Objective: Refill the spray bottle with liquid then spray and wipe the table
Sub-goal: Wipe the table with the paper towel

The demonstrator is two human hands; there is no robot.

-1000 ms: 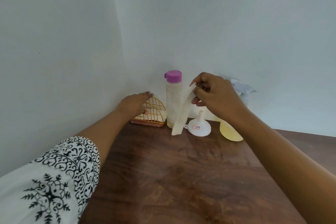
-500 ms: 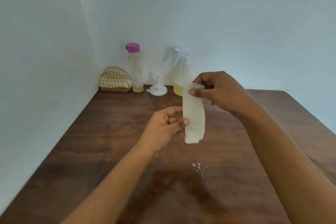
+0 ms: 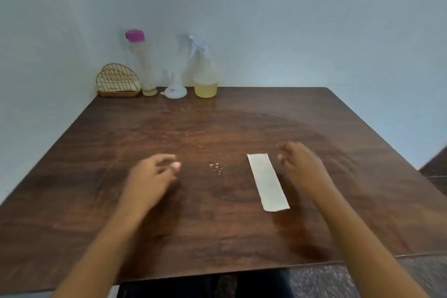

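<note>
Napkin strip (image 3: pixel 267 182) is lying front-to-back on the bench (image 3: pixel 217 123), just left of the right hand (image 3: pixel 303 167); the left hand (image 3: pixel 151 176) is hovering farther off, all fingers loosely curled, empty.

Dark brown wood-grain table (image 3: pixel 169 128), white tissue (image 3: pixel 268 185), purple bottle cap (image 3: pixel 135 35).

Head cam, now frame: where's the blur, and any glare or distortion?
Head view: left hand and right hand motion-smeared; paper strip and droplets between them fairly sharp. Head view: soft sheen on the table in front of the spray bottle, no hard glare; lighting even, shadows faint; the bottle looks tilted, likely wide-angle distortion.
</note>
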